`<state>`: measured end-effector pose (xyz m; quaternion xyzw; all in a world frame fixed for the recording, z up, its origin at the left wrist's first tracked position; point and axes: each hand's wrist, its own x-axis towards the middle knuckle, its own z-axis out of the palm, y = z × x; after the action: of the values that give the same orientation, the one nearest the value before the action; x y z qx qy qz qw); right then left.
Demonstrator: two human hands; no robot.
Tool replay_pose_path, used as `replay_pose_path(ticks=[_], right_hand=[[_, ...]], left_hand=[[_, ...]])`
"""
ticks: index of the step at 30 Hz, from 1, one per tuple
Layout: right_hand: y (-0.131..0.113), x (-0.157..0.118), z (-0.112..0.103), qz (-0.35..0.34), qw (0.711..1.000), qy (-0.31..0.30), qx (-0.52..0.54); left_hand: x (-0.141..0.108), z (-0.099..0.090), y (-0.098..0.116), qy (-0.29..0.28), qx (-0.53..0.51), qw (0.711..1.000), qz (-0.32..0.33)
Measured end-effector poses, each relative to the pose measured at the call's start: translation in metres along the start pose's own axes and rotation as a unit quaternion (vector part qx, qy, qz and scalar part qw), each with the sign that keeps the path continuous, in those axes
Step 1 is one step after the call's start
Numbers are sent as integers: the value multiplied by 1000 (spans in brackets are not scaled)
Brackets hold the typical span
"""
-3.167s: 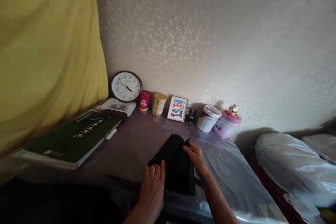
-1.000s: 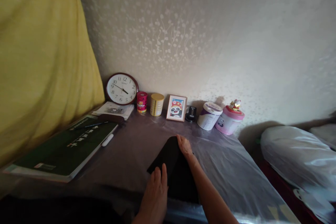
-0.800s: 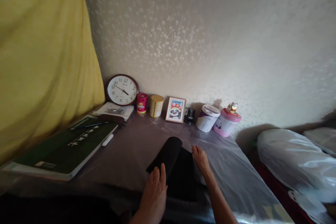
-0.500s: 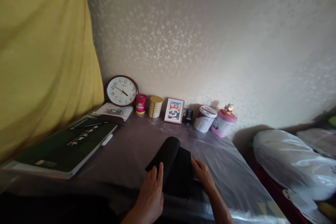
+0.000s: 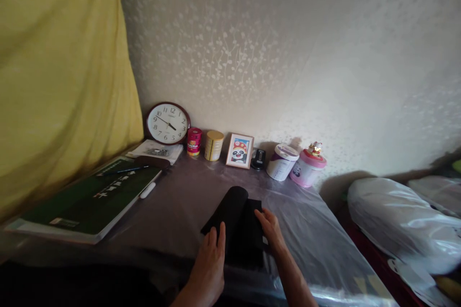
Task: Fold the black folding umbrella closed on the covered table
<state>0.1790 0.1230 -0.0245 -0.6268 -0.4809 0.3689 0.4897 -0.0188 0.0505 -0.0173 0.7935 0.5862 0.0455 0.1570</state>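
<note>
A black cloth (image 5: 230,211) lies near the table's front edge, its left part folded over in a rounded roll. My left hand (image 5: 211,261) rests on the roll's lower left side with its fingers apart. At the cloth's right edge, my right hand (image 5: 270,230) has closed its thumb and fingers on the fabric. A small pale tag shows beside the right fingers. The cloth's lower part is dark, and its folds there are hard to tell apart.
On the grey-covered table (image 5: 173,216), a green book (image 5: 86,201) lies left. Along the wall stand a clock (image 5: 168,123), red tin (image 5: 194,142), yellow tin (image 5: 213,146), framed panda picture (image 5: 239,151), black object (image 5: 258,159) and two tubs (image 5: 283,163). White bags (image 5: 399,220) sit right.
My right hand has moved a little up and left with the cloth's right edge, which is now drawn inward. My left hand has barely moved.
</note>
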Motion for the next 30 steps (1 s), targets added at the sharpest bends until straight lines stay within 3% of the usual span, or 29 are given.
replay_pose_path(ticks=[8, 13, 20, 25, 30], right_hand=[[-38, -1, 18, -27, 996, -18, 78], [-37, 17, 42, -31, 995, -28, 90], [-18, 39, 68, -34, 999, -5, -32], [-19, 39, 75, -63, 985, -12, -159], [-27, 32, 78, -54, 984, -113, -130]], left_hand=[[0, 5, 2, 19, 3, 1000, -2], [2, 10, 0, 47, 4, 999, 2], [6, 21, -4, 77, -19, 997, 2], [5, 21, -8, 63, 4, 998, 15], [-1, 14, -14, 88, 29, 995, 37]])
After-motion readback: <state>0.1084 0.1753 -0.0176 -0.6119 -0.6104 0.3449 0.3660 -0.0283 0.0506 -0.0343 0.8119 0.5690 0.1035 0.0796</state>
